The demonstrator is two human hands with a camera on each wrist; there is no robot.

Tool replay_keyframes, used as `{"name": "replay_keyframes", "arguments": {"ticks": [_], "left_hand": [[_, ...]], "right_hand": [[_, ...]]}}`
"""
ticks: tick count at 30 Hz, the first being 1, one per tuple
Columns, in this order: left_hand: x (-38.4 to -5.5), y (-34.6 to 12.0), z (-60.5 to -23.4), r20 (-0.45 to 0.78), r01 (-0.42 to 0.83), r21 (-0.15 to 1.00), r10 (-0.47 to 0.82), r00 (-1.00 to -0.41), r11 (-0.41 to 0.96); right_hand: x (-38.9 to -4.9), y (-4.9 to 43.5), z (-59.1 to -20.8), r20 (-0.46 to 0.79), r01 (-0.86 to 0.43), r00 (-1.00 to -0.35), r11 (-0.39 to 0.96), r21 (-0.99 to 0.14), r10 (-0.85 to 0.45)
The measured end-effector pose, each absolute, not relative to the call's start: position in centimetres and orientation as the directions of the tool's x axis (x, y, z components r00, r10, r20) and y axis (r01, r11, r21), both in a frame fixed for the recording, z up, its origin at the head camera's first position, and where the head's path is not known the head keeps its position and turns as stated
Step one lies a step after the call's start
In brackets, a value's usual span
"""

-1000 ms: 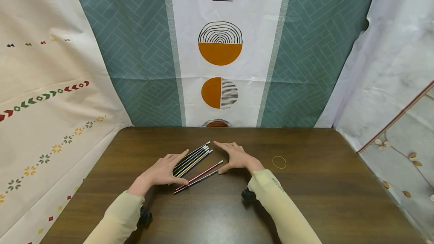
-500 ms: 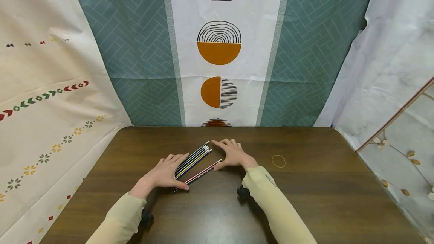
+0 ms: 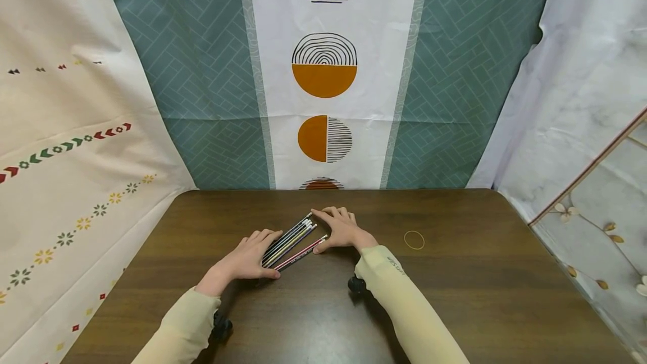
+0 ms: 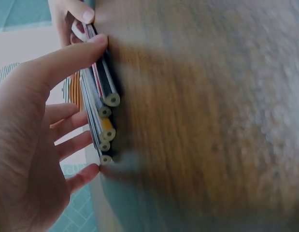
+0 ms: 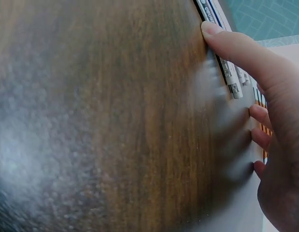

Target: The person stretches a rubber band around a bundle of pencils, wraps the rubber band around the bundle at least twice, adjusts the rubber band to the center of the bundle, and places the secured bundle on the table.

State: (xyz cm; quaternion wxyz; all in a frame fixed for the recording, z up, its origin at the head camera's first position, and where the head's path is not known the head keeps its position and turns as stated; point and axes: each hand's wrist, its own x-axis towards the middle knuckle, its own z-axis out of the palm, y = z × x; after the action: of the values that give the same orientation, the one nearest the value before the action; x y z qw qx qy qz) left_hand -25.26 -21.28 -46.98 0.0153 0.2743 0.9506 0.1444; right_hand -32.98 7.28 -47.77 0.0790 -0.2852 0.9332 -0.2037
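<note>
Several pencils (image 3: 289, 243) lie slanting on the table in a loose bundle, their white eraser ends toward my right hand. A red pencil and a black pencil (image 3: 302, 253) lie side by side along the near side, with a narrow gap from the others at the eraser end. My left hand (image 3: 247, 257) spans the lower ends, thumb against the near pair and spread fingers along the far side. In the left wrist view the unsharpened ends (image 4: 112, 99) form a row. My right hand (image 3: 345, 232) spans the eraser ends, its thumb touching a near pencil (image 5: 207, 12).
A thin yellow rubber band (image 3: 414, 231) lies on the brown wooden table (image 3: 465, 285), to the right of my right hand. Patterned cloths (image 3: 212, 72) hang behind the table and at both sides.
Both hands' thumbs have pushed the red and black pencils together and up toward the other pencils. My right hand has shifted slightly left.
</note>
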Motion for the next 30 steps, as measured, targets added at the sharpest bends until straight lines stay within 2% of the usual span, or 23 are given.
{"name": "replay_keyframes", "arguments": {"ticks": [14, 21, 30], "left_hand": [[-25.4, -21.9, -46.5, 0.020, 0.526, 0.342, 0.554, -0.833, 0.779], [-25.8, -22.0, -46.7, 0.013, 0.525, 0.349, 0.557, -0.831, 0.776], [-26.3, -22.1, -47.1, 0.013, 0.486, 0.382, 0.521, -0.854, 0.786]], "right_hand": [[-32.8, 6.8, -48.0, -0.001, -0.505, -0.826, 0.739, -0.446, -0.564], [-32.7, 6.9, -48.5, -0.035, -0.471, -0.839, 0.757, -0.453, -0.543], [-32.0, 7.6, -48.5, -0.104, -0.414, -0.865, 0.816, -0.403, -0.491]]}}
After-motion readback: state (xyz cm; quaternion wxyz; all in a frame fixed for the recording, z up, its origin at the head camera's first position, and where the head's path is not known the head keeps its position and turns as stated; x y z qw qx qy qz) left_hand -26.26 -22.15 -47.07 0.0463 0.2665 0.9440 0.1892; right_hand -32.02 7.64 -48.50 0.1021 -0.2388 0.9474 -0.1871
